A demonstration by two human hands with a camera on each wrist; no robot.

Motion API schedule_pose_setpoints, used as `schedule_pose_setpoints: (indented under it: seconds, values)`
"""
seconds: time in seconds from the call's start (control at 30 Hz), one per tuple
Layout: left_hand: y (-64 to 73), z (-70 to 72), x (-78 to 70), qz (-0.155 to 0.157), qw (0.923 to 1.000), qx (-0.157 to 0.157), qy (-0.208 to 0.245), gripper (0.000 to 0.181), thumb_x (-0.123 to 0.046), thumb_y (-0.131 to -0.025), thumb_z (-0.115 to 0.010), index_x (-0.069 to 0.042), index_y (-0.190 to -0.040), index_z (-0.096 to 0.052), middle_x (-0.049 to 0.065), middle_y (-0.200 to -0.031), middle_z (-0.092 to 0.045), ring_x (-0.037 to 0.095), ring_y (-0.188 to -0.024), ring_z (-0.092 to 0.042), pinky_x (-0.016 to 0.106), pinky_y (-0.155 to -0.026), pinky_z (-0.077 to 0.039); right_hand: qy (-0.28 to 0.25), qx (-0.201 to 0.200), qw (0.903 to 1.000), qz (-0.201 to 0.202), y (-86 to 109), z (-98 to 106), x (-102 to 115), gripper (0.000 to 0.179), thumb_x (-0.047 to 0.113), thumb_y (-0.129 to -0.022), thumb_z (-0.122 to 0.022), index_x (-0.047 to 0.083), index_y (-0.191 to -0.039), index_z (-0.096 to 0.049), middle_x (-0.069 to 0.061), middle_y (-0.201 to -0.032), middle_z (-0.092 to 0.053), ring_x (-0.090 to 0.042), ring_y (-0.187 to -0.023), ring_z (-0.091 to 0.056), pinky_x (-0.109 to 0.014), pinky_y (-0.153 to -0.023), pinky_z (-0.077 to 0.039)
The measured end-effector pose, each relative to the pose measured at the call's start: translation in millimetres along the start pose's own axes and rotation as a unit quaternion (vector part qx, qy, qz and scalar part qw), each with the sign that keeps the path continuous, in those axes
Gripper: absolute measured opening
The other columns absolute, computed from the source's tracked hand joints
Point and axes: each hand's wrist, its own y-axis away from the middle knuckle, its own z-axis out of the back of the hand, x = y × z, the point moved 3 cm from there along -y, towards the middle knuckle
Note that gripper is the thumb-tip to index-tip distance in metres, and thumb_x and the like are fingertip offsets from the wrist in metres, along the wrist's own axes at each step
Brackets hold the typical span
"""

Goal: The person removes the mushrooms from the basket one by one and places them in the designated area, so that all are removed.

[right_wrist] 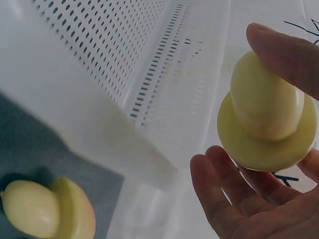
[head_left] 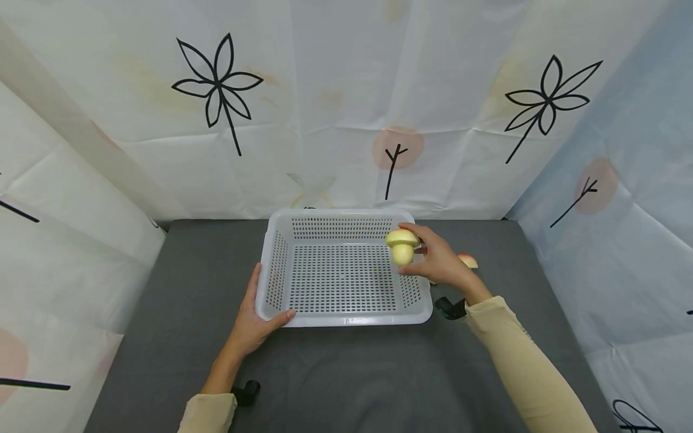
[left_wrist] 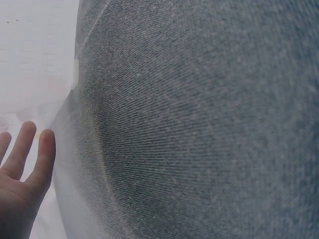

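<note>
A white perforated plastic basket [head_left: 346,320] sits on the grey tabletop. Against its front left corner rests my left hand [head_left: 253,325], thumb on the rim and straight fingers along the outside. The left wrist view shows those fingers extended and spread. My right hand [head_left: 441,260] pinches a pale yellow toy mushroom [head_left: 402,248] between thumb and fingers, above the basket's right side. Close up in the right wrist view, this mushroom [right_wrist: 269,99] has its cap facing down. Another toy mushroom [right_wrist: 50,206], its cap tinged red, lies on the table right of the basket.
Behind the table hangs a white cloth [head_left: 335,108] with plant drawings, and similar cloths stand at both sides. The grey table [head_left: 346,379] extends in front of the basket. Dark wrist straps [head_left: 450,308] sit at the cuffs.
</note>
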Motion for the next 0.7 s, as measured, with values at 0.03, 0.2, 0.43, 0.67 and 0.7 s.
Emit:
schedule_pose_setpoints:
  seconds: [0.03,0.2,0.43,0.67,0.7]
  values:
    - [0.0,0.0,0.0,0.000,1.0000,0.000,0.000,0.123,-0.004,-0.079,-0.087,-0.037,-0.163,-0.003,0.012,-0.166,-0.020,0.045,-0.131,-0.048,0.024,-0.090,-0.049,0.002,-0.002,1.0000,-0.001,1.9,2.5,-0.7,0.095,0.008,-0.078,-0.089,0.008,-0.157,-0.036,-0.020,-0.145,-0.045,-0.039,-0.123,-0.052,-0.056,-0.100,-0.045]
    - [-0.5,0.5,0.8,-0.001,1.0000,0.001,0.003,0.123,-0.004,-0.079,-0.087,-0.037,-0.163,-0.003,0.015,-0.165,-0.021,0.045,-0.129,-0.050,0.025,-0.090,-0.050,0.000,-0.013,0.9997,-0.020,9.9,14.5,-4.6,0.095,0.010,-0.080,-0.088,0.009,-0.158,-0.034,-0.021,-0.146,-0.043,-0.046,-0.122,-0.054,-0.057,-0.092,-0.049]
    - [-1.1,0.2,2.1,-0.005,0.9999,0.005,0.007,0.124,-0.003,-0.079,-0.087,-0.037,-0.163,-0.002,0.016,-0.165,-0.021,0.045,-0.130,-0.049,0.034,-0.092,-0.051,-0.005,-0.030,0.9990,-0.034,19.8,31.3,-12.0,0.095,0.005,-0.080,-0.087,0.010,-0.158,-0.033,-0.020,-0.146,-0.043,-0.046,-0.119,-0.056,-0.059,-0.096,-0.046]
    - [-1.0,0.7,1.4,-0.003,1.0000,0.003,0.003,0.124,-0.004,-0.079,-0.087,-0.037,-0.163,-0.002,0.012,-0.166,-0.020,0.045,-0.132,-0.047,0.034,-0.094,-0.050,-0.020,-0.031,0.9980,-0.051,31.4,45.4,-22.1,0.095,0.006,-0.083,-0.085,0.013,-0.160,-0.030,-0.021,-0.146,-0.041,-0.048,-0.118,-0.058,-0.048,-0.086,-0.054]
    - [-1.0,0.8,1.3,-0.003,1.0000,0.002,0.001,0.124,-0.004,-0.079,-0.087,-0.037,-0.163,-0.002,0.011,-0.166,-0.020,0.045,-0.133,-0.047,0.034,-0.094,-0.050,-0.022,-0.032,0.9980,-0.051,33.0,47.2,-23.7,0.095,0.007,-0.083,-0.085,0.014,-0.160,-0.029,-0.021,-0.146,-0.041,-0.047,-0.118,-0.058,-0.048,-0.086,-0.054]
